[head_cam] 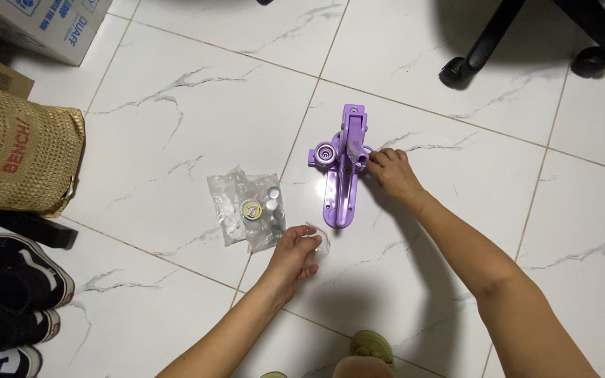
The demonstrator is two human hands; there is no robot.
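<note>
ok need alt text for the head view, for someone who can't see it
Seen from above, a person's right hand touches a purple plastic part lying on a white marble-look tiled floor, while the left hand pinches a small clear plastic piece. Clear bags of small parts lie left of the purple part.

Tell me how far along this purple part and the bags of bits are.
Early, by the look of it. Done: the purple part lies flat on the floor tiles. In hand: the right hand grips its upper end, while the left hand holds a small clear bag. Left: the clear bags beside it hold small round bits, none visibly fitted.
</note>
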